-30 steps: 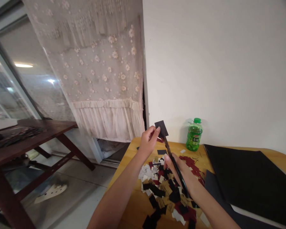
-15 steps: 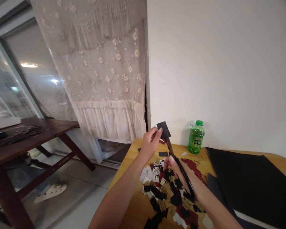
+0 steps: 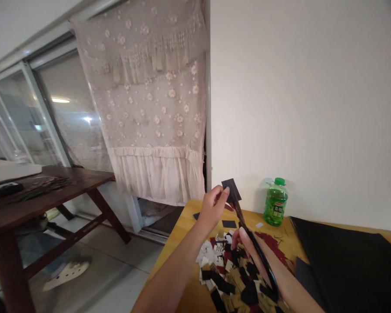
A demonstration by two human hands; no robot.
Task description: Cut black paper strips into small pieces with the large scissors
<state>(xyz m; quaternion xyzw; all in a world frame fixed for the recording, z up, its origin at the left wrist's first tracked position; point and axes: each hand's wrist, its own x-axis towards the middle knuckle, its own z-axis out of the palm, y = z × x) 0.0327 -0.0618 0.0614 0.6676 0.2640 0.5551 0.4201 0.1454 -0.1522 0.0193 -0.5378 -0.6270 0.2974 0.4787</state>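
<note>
A domestic room is indicated, in use for paper craft: a floral lace curtain [image 3: 153, 108] is hung beside a glazed sliding door [image 3: 65, 121], a tiled floor [image 3: 97, 265] is laid, and paper scraps [image 3: 218, 269] are heaped on a wooden table [image 3: 185, 221].

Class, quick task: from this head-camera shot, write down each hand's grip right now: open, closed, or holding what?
Left hand: closed, pinching a black paper square.
Right hand: closed, holding long black scissors.

Up on the wall side, Chinese characters are seen on the green bottle's label [image 3: 275, 204], too small to be read for certain. Down in the pile, digits are printed on a white paper scrap [image 3: 218, 248], apparently 000.
</note>
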